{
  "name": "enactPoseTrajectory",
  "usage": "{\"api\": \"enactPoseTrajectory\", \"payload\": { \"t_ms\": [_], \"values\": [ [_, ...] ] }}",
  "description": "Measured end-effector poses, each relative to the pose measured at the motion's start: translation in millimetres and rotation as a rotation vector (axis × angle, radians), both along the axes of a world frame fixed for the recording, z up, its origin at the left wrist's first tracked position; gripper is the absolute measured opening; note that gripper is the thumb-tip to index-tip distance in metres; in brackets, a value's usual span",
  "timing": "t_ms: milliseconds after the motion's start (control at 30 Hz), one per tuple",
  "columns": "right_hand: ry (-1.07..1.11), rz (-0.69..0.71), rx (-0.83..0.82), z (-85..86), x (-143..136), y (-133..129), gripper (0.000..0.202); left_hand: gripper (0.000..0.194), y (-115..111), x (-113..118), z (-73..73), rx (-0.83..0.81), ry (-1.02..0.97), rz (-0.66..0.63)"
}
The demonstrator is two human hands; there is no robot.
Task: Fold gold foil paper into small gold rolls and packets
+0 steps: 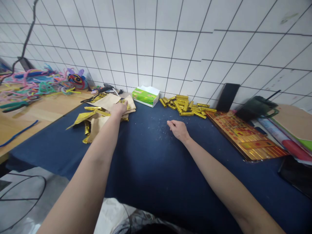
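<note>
My left hand [119, 109] reaches over a loose pile of brown paper pieces [107, 101] and gold foil paper on the left of the dark blue cloth. Its fingers are closed on a bit of gold foil paper [125, 103], partly hidden by the hand. Crumpled gold foil strips [84, 119] stick out under the brown paper. Above the middle of the cloth, my right hand [179, 129] is curled closed, with nothing visible in it. Just beyond it lies a heap of small gold foil rolls [184, 105] against the wall.
A green tissue box [145, 96] stands by the tiled wall. To the right are a stack of orange-gold printed sheets [246, 136], a black upright block [227, 97] and a dark mug [258, 109]. Colourful pipe cleaners [36, 81] and green-handled pliers [16, 105] cover the wooden table.
</note>
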State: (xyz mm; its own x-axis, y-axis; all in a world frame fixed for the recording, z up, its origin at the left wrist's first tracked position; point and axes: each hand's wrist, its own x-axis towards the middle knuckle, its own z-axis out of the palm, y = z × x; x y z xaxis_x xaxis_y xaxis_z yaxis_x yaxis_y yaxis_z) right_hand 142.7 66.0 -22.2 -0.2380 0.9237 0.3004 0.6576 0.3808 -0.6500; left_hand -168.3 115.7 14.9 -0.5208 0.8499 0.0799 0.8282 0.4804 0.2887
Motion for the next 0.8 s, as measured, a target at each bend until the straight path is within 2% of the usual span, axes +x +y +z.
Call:
{"api": "enactPoseTrajectory", "payload": {
  "t_ms": [100,133,200,233,300,333,367,467,567,700,767,800],
  "values": [
    [0.065,-0.002,-0.011,0.8,-1,-1,0.038,0.065,-10,24,6.8,0.114,0.075,0.035],
    [0.098,-0.008,-0.015,0.4,0,0,0.037,0.064,-15,37,8.6,0.181,0.121,0.001],
    [0.165,-0.040,-0.019,-1.9,2,3,0.034,0.060,-29,69,10.3,0.371,0.258,-0.242],
    [0.230,-0.077,-0.025,-3.7,4,6,0.034,0.056,-38,87,9.5,0.401,0.286,-0.394],
    [0.376,-0.180,-0.036,-8.6,8,14,0.039,0.044,-60,124,4.6,0.389,0.325,-0.686],
    [0.599,-0.278,-0.072,-11.1,10,18,0.039,0.036,-71,141,0.7,0.361,0.355,-0.818],
    [0.666,-0.324,-0.085,-13.5,12,22,0.040,0.029,-84,157,-3.8,0.327,0.395,-0.928],
    [0.742,-0.373,-0.099,-17.8,16,30,0.037,0.021,-118,191,-16.5,0.272,0.467,-1.134],
    [0.773,-0.375,-0.096,-15.1,18,31,0.034,0.018,-142,205,-21.4,0.251,0.481,-1.254],
    [0.758,-0.356,-0.051,-0.6,30,20,0.035,0.015,-153,204,-17.3,0.274,0.481,-1.286],
    [0.716,-0.287,-0.034,8.2,43,7,0.035,0.016,-151,200,-15.6,0.282,0.451,-1.319],
    [0.645,-0.186,-0.022,11.8,51,-2,0.036,0.016,-149,199,-15.7,0.274,0.428,-1.346]
  ]
}}
